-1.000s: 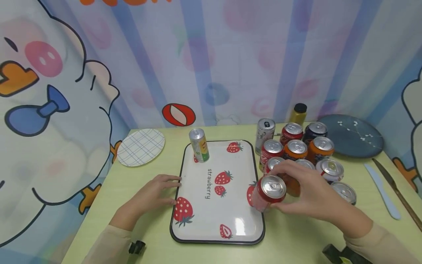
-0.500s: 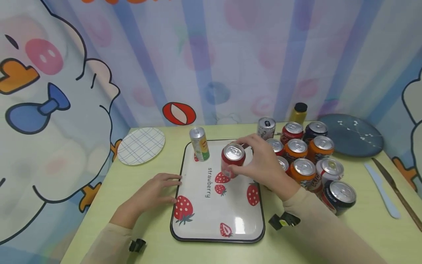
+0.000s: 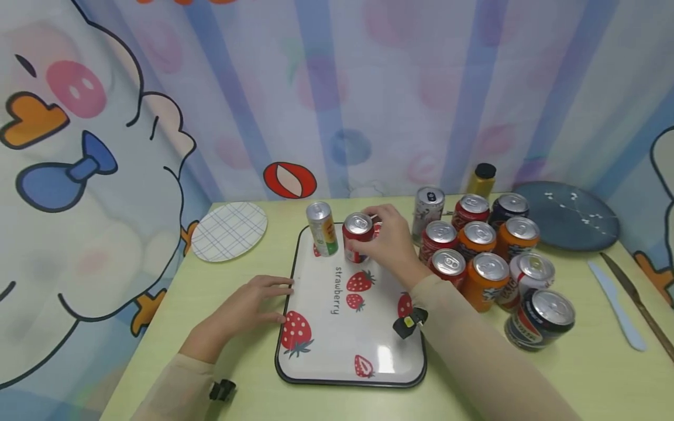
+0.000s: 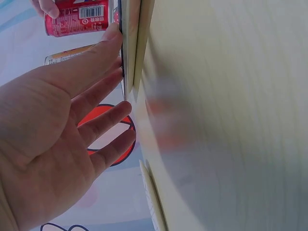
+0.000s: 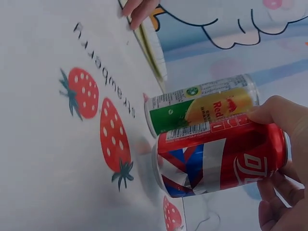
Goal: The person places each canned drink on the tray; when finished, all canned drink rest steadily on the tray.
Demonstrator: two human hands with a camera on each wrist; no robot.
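Observation:
My right hand grips a red soda can near its top, thumb on one side and fingers on the other. The can is upright at the far part of the white strawberry tray, just right of a slim Red Bull can standing there. Whether its base touches the tray I cannot tell. With fingers nearly straight, my left hand touches the tray's left edge, as the left wrist view also shows the hand there.
Several soda cans stand grouped right of the tray, a dark one nearest. Behind them are a yellow bottle and a dark plate. A pale blue knife and a brown-handled knife lie far right; a checked plate lies left.
My right hand has carried the red can from the tray's right edge leftward and away from me, to beside the Red Bull can. My left hand stays at the tray's left edge.

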